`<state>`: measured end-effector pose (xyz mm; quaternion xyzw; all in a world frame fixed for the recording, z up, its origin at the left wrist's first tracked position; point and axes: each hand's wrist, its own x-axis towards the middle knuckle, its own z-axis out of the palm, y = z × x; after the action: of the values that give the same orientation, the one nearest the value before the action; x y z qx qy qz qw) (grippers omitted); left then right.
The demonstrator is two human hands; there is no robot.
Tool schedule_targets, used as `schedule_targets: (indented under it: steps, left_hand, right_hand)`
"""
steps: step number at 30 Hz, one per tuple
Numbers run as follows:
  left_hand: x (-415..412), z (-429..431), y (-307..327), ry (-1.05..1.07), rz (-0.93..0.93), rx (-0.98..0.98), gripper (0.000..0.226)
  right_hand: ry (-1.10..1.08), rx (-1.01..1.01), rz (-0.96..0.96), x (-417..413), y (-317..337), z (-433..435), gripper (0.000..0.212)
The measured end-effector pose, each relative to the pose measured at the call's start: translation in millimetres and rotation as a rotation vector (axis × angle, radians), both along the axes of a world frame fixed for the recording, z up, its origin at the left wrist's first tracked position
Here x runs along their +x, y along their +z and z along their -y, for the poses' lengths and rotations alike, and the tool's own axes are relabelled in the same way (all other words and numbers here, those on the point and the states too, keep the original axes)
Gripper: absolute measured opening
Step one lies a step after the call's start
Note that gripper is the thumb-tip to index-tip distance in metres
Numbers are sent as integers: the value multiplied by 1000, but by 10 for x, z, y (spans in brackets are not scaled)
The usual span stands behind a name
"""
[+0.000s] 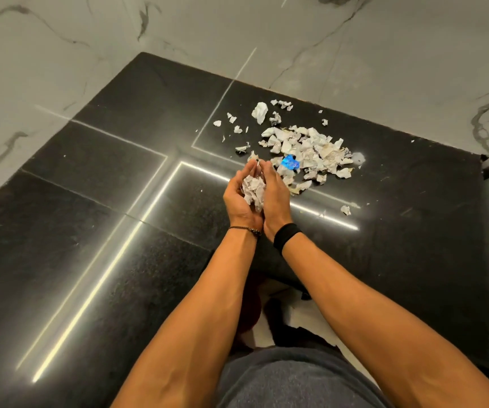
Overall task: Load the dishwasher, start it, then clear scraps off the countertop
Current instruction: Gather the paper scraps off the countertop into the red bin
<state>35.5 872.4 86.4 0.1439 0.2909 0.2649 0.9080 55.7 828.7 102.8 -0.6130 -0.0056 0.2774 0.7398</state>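
Observation:
A heap of torn white paper scraps (308, 151) lies on the black polished countertop (119, 231), with one blue scrap (290, 163) at its near edge. My left hand (237, 198) and my right hand (275, 198) are cupped side by side just in front of the heap. Together they hold a bunch of crumpled white scraps (253, 189) between the palms, fingers curled around it. Loose bits (259, 111) are scattered behind the heap, and a single bit (345, 209) lies to the right.
Marbled white wall tiles (355, 39) rise behind the counter on the far and left sides. The counter's corner ends at the right (484, 160). Bright light strips reflect across the black surface (96, 295). The floor shows below between my forearms.

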Motion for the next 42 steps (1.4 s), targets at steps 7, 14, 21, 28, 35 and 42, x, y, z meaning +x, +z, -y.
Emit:
schedule_targets:
  steps: [7,14,21,28,35,42]
  left_hand:
    - [-470,117,-69,98,41,-25,41]
    - [-754,323,110,235,112,35,46]
    - [-1095,968,321,368,98,126,39]
    - [-1511,1926,132,481,-84,72,32]
    - [-1795,2446,-478,483,-261,-99,39]
    - [-1844,2128,-1764,488,-381,-222,40]
  right_hand:
    - [16,0,-56,-480,45,87,35]
    - [144,60,-8,-721,237,324,38]
    - [286,172,-3,-992,388,957,31]
    - [411,169,-152,-1349,-20,1786,28]
    - [380,28,-349,-1591,-569,2317,26]
    - [323,-107,-443,-1659,-1949,1961,25]
